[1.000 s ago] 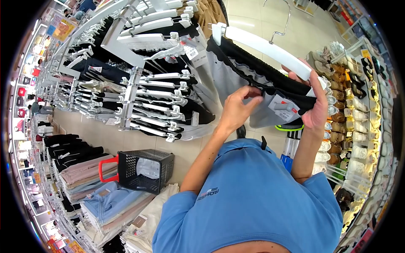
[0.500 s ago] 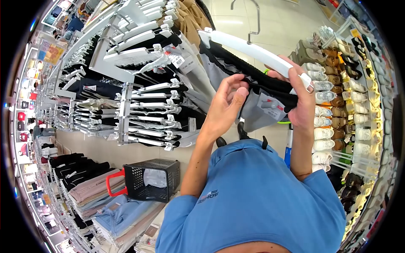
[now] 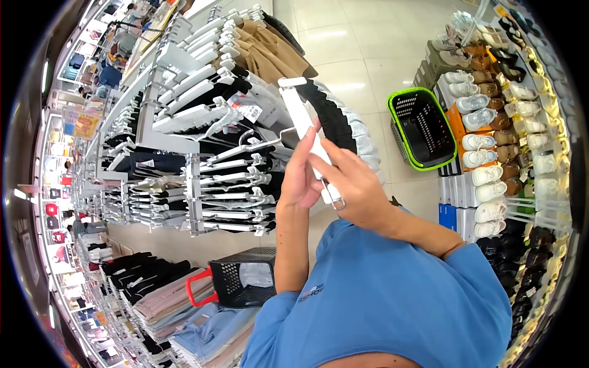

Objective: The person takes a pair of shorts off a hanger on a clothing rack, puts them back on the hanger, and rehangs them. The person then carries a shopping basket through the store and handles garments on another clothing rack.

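A white clip hanger (image 3: 297, 105) is held out in front of me, slanting from upper left to lower right. From it hangs a garment with a gathered black waistband (image 3: 331, 119) and light grey fabric; its lower part is hidden. My left hand (image 3: 299, 175) is closed on the hanger's near half from the left side. My right hand (image 3: 359, 187) grips the same stretch from the right, its fingers crossing the bar by the near end clip. The hanger's metal hook (image 3: 286, 136) points left toward the rack.
At left stands a metal rack (image 3: 192, 190) full of hung clothes. A black basket with a green rim (image 3: 423, 161) sits on the floor, beside shelves of shoes (image 3: 485, 175). Another basket, with a red handle (image 3: 199, 288), stands near folded trousers (image 3: 208, 325) at lower left.
The hanger has turned and moved left, its hook swinging from the far side to the left. My right hand has come across to meet my left on the bar. The green-rimmed basket is now uncovered.
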Available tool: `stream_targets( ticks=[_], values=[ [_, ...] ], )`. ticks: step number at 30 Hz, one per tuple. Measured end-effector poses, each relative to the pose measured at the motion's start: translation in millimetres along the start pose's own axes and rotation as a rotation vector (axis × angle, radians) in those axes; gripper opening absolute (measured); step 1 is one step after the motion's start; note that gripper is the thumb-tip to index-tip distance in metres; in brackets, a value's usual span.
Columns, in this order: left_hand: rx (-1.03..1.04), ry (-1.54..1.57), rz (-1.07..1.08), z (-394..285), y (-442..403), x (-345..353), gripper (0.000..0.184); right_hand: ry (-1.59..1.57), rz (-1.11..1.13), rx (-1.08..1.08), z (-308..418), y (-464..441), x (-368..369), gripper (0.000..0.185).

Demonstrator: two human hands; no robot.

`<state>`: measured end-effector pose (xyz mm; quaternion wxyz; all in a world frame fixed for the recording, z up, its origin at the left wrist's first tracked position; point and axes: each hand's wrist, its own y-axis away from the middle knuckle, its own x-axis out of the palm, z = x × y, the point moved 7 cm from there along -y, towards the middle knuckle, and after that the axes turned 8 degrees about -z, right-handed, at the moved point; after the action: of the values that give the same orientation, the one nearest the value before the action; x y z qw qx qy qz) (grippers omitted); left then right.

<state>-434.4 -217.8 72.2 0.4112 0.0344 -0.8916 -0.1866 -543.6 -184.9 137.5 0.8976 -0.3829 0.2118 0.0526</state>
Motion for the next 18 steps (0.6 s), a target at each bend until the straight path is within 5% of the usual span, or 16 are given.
stream_targets(
  ticks=[1,2,4,8,11,18],
  values=[
    [-0.033,0.032,-0.028,1,-5,-6,0.047,0.02,0.017,-0.017,2,2,2,0.06],
    [-0.127,0.167,0.271,2,-9,-3,0.041,0.025,0.049,-0.025,2,5,4,0.059],
    [-0.067,0.089,-0.073,2,-14,-11,0.037,0.025,0.059,-0.043,1,11,7,0.056],
    [-0.033,-0.092,-0.262,0,-14,-13,0.042,0.054,0.067,-0.079,0,19,10,0.056],
    [-0.026,-0.158,-0.16,-4,-24,-35,0.044,0.065,0.114,-0.084,-1,21,10,0.058],
    [0.022,-0.491,-0.28,-16,-26,-25,0.059,-0.007,0.195,-0.033,-17,27,13,0.062]
  ],
)
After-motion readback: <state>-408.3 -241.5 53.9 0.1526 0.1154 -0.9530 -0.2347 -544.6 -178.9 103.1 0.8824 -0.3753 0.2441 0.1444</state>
